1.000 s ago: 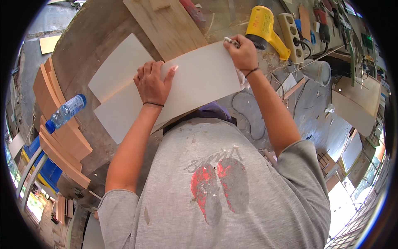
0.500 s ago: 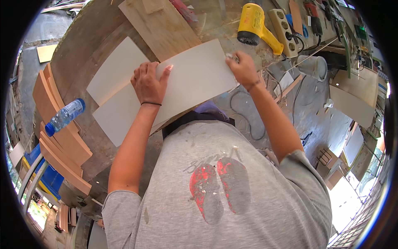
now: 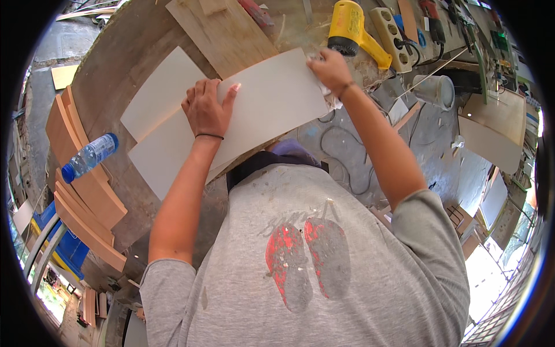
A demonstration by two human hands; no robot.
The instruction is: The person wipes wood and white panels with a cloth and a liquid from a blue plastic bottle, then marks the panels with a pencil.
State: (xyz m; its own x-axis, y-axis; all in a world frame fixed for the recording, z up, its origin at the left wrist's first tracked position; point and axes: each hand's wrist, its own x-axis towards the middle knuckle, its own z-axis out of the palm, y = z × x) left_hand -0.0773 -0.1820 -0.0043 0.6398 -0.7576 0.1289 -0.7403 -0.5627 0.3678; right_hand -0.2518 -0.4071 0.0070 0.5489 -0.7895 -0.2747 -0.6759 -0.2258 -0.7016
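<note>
A long white panel (image 3: 272, 87) lies across the workbench in front of me, partly over other white boards (image 3: 165, 95) on its left. My left hand (image 3: 208, 110) rests on the panel's upper face, fingers bent a little and thumb spread, pressing down rather than gripping. At the panel's right end, my right hand (image 3: 331, 70) is closed by the far corner. A small pale thing shows at its fingertips, too hidden to name. Crumpled whitish scraps (image 3: 330, 101) hang along that end, below the hand.
Beyond the right hand lie a yellow heat gun (image 3: 350, 26) and a power strip (image 3: 390, 37). A wooden board (image 3: 231, 37) sits behind the panel. On the left, a water bottle (image 3: 89, 156) lies on curved wooden pieces (image 3: 87, 191). A clear bucket (image 3: 435, 91) stands at right.
My right hand has moved up and slightly left along the panel's right end, toward the far corner. Whitish scraps now show below it. My left hand stays on the panel.
</note>
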